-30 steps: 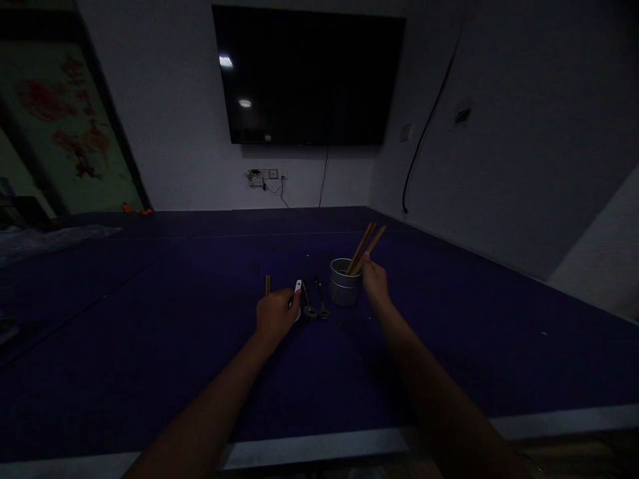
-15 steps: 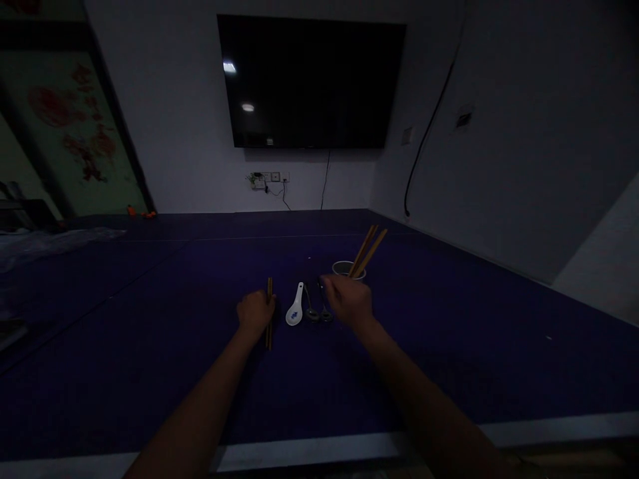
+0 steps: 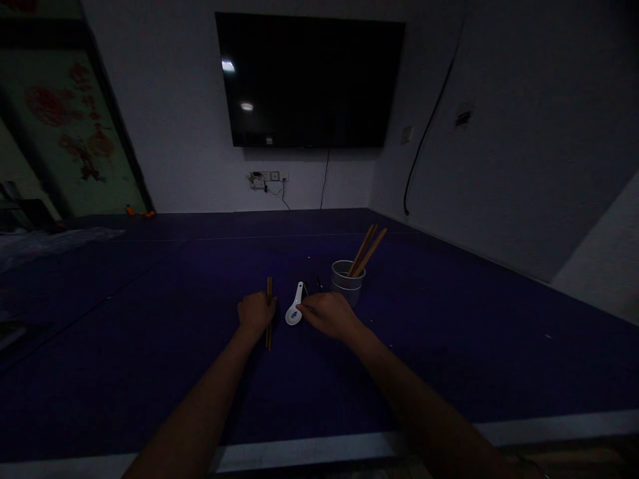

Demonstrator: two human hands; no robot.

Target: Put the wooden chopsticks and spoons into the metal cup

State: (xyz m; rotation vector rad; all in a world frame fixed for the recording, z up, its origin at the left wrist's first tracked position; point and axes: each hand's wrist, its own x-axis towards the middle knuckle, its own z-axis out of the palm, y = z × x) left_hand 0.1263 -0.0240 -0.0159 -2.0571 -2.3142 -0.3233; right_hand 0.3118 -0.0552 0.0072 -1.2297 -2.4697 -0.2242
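Observation:
My left hand point(image 3: 256, 311) is closed, its thumb side against a pair of wooden chopsticks point(image 3: 269, 336) that lie lengthwise on the purple tabletop. To their right is a white soup spoon point(image 3: 293, 315) with a blue mark in its bowl. My right hand point(image 3: 329, 314) is closed, with its fingertips at the soup spoon's right edge; whether they grip anything is hidden. Two dark metal spoons lie beneath that hand, and only the handle ends point(image 3: 319, 283) show. Just behind it stands a grey metal cup point(image 3: 347, 283) with several wooden chopsticks point(image 3: 368, 253) leaning in it.
The purple tabletop point(image 3: 190, 386) ends in a pale front edge point(image 3: 299, 454). Clear plastic wrap point(image 3: 54, 239) and small orange items point(image 3: 140, 212) lie at the left. A dark television point(image 3: 309, 80) hangs on the back wall, above sockets and cables.
My right hand has moved left and nearer, from beside the cup to over the metal spoons and the soup spoon's edge. More of the cup now shows. My left hand stays by the chopsticks.

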